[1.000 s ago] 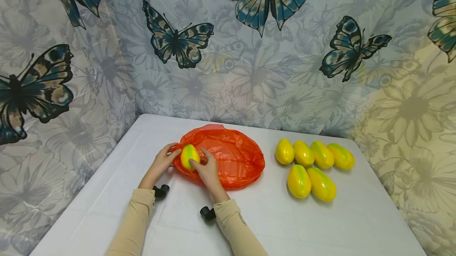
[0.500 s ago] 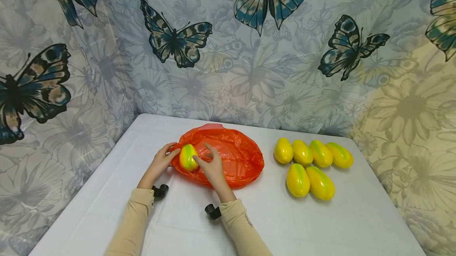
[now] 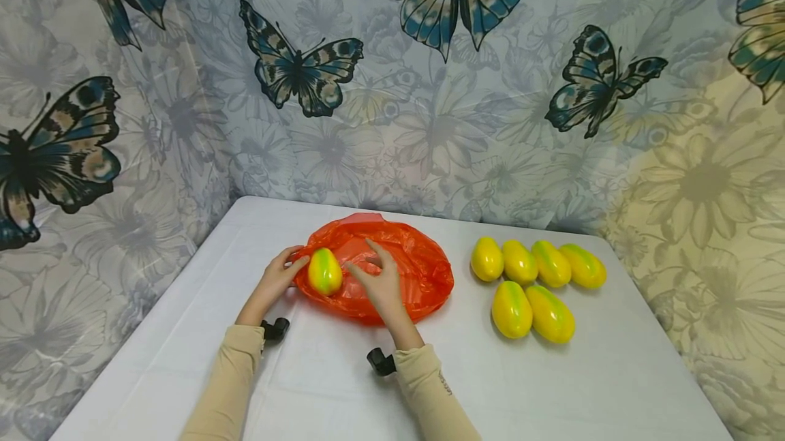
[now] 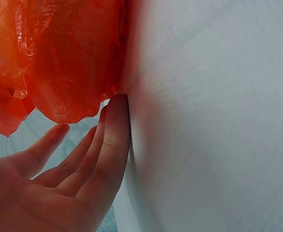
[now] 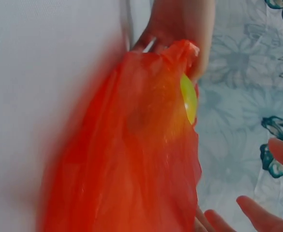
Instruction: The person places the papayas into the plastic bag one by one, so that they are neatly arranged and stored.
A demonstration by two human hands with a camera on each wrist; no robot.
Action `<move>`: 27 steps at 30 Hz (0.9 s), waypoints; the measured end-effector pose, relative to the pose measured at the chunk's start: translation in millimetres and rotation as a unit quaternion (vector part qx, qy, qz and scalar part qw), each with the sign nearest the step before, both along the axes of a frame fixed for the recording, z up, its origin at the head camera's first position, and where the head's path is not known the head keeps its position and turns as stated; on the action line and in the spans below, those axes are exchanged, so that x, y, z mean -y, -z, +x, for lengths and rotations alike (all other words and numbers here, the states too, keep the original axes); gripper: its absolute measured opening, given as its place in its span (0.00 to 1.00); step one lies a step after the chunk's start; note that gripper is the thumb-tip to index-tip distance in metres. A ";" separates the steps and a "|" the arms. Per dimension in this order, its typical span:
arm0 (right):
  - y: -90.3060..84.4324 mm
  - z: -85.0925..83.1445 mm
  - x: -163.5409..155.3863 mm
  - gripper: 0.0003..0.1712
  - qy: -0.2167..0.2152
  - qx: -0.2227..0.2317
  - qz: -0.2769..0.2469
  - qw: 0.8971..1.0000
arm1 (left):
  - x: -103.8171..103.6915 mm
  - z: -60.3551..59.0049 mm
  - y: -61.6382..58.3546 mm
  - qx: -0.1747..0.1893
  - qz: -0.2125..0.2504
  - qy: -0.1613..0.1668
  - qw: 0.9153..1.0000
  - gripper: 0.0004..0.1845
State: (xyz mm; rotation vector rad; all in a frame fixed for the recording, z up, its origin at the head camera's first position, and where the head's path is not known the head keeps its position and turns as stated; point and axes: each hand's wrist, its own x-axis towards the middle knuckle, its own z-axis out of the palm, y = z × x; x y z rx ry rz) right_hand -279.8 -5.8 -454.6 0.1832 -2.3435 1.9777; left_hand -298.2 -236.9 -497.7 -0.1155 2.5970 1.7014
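Butterfly curtains behind, white table [image 3: 319, 386] below me. On the left, my left hand [image 3: 274, 282] lies with relaxed, straight fingers [image 4: 113, 140] at the left rim of the orange bag [image 3: 417, 270], fingertips touching the plastic; the wrist view shows it grasping nothing. Just right of that hand, 1 yellow-green mango [image 3: 324, 272] sits on the bag's left part. Next over, my right hand [image 3: 383, 284] hovers with fingers spread and loose above the bag's middle, off the mango, holding nothing. Far right, 6 mangoes [image 3: 533, 281] lie in 2 rows, well apart from the bag.
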 end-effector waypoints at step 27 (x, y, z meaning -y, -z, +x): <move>-20.1 0.4 -65.3 0.36 0.030 -0.012 0.011 0.999 | -0.7 0.9 -1.4 -0.004 -0.006 0.005 1.000 0.34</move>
